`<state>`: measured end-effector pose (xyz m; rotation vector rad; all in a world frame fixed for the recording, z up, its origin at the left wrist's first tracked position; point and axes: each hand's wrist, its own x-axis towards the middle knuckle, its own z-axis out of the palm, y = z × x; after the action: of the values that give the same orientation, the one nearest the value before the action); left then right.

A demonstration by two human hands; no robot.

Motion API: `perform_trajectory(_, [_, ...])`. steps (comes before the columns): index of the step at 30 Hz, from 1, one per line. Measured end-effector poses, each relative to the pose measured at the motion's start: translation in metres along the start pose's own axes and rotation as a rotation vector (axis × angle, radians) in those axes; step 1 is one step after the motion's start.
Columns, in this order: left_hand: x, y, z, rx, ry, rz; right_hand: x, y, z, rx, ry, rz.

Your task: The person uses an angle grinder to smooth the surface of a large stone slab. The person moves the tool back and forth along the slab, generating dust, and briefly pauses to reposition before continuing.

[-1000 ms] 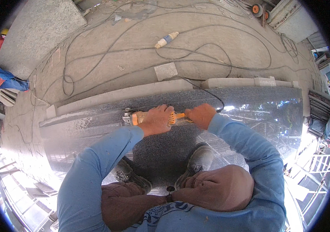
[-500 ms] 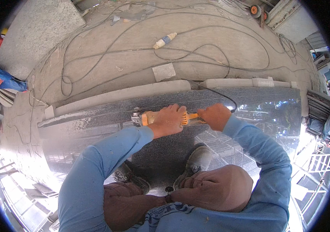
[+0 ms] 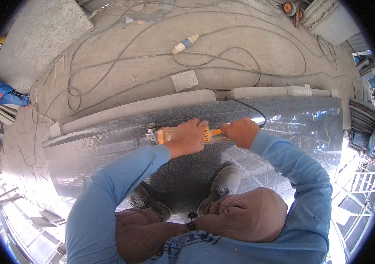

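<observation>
Both my hands are on a yellow angle grinder that lies sideways over a dark polished stone slab. My left hand wraps round the middle of its body, fingers closed. My right hand grips the rear handle, where the black cord leaves and loops back. The grinder's metal head points left, close to a thin pale line that runs along the slab. Whether its disc touches the stone I cannot tell. Grey dust lies on the slab's far left edge.
My shoes are on the slab. Along its far edge lie pale stone strips and a small flat offcut. Beyond, a cable connector and looping cables cross the dusty floor. A large pale slab stands at the far left.
The grinder and both my hands have shifted slightly to the left along the slab. My grip is the same.
</observation>
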<state>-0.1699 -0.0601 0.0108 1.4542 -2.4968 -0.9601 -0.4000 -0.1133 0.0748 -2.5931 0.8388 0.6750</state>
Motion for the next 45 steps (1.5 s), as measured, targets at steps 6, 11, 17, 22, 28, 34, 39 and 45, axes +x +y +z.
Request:
perform_trajectory(6, [-0.007, -0.013, 0.001, 0.0, -0.042, -0.035, 0.011, -0.009, 0.003, 0.027, 0.046, -0.006])
perform_trajectory(11, [-0.014, -0.022, -0.001, 0.017, -0.068, -0.06, 0.022, -0.016, 0.006, 0.06, 0.061, -0.018])
perform_trajectory(17, [-0.018, -0.029, -0.003, 0.033, -0.055, -0.062, 0.03, -0.021, 0.001, 0.044, 0.041, -0.024])
perform_trajectory(22, [-0.014, -0.019, 0.001, 0.016, 0.012, -0.001, 0.016, -0.018, -0.005, 0.039, 0.022, 0.001])
perform_trajectory(28, [0.002, 0.009, -0.004, -0.013, 0.023, 0.013, -0.013, -0.003, -0.018, 0.004, -0.023, 0.038])
perform_trajectory(34, [0.01, 0.016, -0.003, -0.031, 0.033, 0.025, -0.019, 0.006, -0.013, -0.046, -0.016, 0.04])
perform_trajectory(39, [0.007, 0.009, -0.001, -0.013, 0.019, 0.011, -0.012, 0.005, -0.009, -0.012, 0.031, 0.01])
perform_trajectory(45, [-0.003, -0.005, -0.002, -0.017, 0.001, -0.013, 0.004, -0.007, -0.006, 0.021, 0.005, 0.022])
